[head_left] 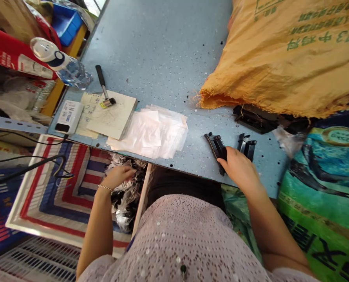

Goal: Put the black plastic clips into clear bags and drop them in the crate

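Observation:
Over the striped plastic basket (26, 196), my left hand (120, 177) is open, its fingers loosely stretched above black pieces in clear plastic bags (125, 211). I cannot see anything held in it. At the front edge of the table, my right hand (240, 168) is closed on a long black plastic part (215, 145), thumb against its side. Another similar black part (246, 143) lies just beyond those fingers, partly hidden by the hand. A stack of thin clear plastic bags (159, 131) lies on the table between the two hands.
On the blue speckled table (162, 51) are a hammer (103, 86) on a paper pad (115, 117), a white device (69, 117) and a water bottle (65, 66). An orange woven sack (280, 66), dark parts at its mouth, lies right; a green sack (318, 196) stands beside the table.

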The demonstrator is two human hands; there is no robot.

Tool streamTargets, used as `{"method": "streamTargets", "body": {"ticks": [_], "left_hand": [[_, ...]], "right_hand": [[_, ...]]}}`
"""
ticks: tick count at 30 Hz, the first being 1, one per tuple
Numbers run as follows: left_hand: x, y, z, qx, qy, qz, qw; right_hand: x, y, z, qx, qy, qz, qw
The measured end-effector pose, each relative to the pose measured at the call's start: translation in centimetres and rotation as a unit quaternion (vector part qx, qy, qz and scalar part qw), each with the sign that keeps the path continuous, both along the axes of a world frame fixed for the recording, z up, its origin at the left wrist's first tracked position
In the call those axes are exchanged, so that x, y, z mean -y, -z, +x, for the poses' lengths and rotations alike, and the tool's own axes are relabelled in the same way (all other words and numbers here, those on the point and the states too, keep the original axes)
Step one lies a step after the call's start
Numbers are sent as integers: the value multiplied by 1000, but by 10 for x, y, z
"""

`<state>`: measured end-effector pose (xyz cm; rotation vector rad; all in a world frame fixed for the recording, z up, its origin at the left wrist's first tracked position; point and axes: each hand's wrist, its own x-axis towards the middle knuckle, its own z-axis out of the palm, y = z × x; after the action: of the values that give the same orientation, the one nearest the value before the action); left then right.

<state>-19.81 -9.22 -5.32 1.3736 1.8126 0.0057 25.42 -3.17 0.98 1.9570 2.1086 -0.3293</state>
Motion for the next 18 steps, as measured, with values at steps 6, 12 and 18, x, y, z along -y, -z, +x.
{"method": "streamTargets", "body": {"ticks": [6,12,18], "left_hand": [[-106,-27,104,12,-56,348,936],[-135,0,96,67,-146,305,939],[-121,4,76,209,-200,332,898]], "right_hand": [[-2,10,17,-11,-12,-51,999],[-6,10,18,-208,39,-81,974],[-52,9,-82,-524,-49,-176,832]]}}
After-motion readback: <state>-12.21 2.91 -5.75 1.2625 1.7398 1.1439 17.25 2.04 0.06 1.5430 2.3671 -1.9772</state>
